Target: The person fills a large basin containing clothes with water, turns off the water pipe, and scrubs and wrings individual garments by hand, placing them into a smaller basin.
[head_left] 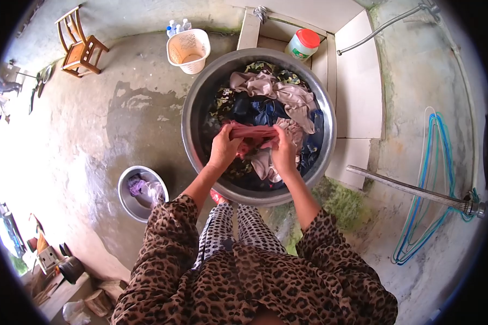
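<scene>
Between my two hands a wet red-pink cloth garment (pixel 252 131) is stretched over a large metal basin (pixel 190 142). My left hand (pixel 223 147) is closed on its left end, and my right hand (pixel 283 150) grips the right end. Part of the cloth hangs down toward the basin. Inside the basin lie a pale pinkish garment (pixel 295 100), dark blue clothes (pixel 261 111) and camouflage-patterned cloth (pixel 222 103), partly in dark water. The kind of garment I hold cannot be made out.
A small metal basin (pixel 126 205) with purple clothes stands on the floor at left. Beyond the large basin are a white basket (pixel 197 65), a red-lidded tub (pixel 302 44) and a wooden chair (pixel 80 47). Blue hangers (pixel 417 216) and a metal hose (pixel 406 189) hang at right.
</scene>
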A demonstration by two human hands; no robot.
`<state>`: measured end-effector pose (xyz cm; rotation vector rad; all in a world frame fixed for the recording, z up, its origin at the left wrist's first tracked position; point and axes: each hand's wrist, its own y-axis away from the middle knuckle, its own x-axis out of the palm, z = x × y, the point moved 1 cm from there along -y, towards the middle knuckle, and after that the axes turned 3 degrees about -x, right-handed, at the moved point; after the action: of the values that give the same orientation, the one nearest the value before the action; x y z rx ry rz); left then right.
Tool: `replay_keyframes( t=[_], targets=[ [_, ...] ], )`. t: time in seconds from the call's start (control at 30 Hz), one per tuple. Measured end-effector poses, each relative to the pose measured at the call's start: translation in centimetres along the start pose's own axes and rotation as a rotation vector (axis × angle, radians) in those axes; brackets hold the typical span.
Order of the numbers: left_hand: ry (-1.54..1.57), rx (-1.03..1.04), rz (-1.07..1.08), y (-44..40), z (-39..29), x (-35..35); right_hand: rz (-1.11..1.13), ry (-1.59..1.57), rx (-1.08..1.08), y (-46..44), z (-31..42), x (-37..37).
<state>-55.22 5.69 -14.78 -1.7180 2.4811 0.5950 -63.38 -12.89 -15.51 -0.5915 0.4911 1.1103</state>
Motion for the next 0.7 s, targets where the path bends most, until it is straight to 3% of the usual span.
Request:
replay_keyframes(
  t=[0.1,0.17,0.27,0.37,0.5,0.57,0.63,0.7],
  targets=[
    [-0.062,0.076,-0.01,-0.6,-1.4,-0.9,0.031,0.186,-0.011,-0.1,-1.5,1.6],
    [0.077,0.026,0.024,-1.3,-1.5,-1.5,0.0,0.279,-0.027,0.3,-4.4,3.6],
    [0.023,0.053,-0.039,-1.5,-3.9,-2.8,0.062,0.094,0.15,1.0,-8.2,5.6],
    [-0.022,-0.046,-0.044,-2.2,-5.6,-4.5,0.176,-0.323,0.385,1.6,-7.2,5.5],
    [0.024,-0.091,0.031,-1.8,-6.5,-4.4,0.158,-0.27,0.1,1.5,-5.5,6.6],
    [0.016,-0.12,0.103,-1.8,-6.4,-4.2,0.191,-0.487,0.11,1.3,-7.3,10.0],
    [0.083,-0.11,0.16,-1.8,-6.4,-3.9,0.268,-0.668,0.224,-0.5,-1.7,7.6],
    [0.086,-0.19,0.227,-1.8,-7.5,-4.4,0.118,-0.839,0.309,-0.2,-3.4,8.8]
  ],
)
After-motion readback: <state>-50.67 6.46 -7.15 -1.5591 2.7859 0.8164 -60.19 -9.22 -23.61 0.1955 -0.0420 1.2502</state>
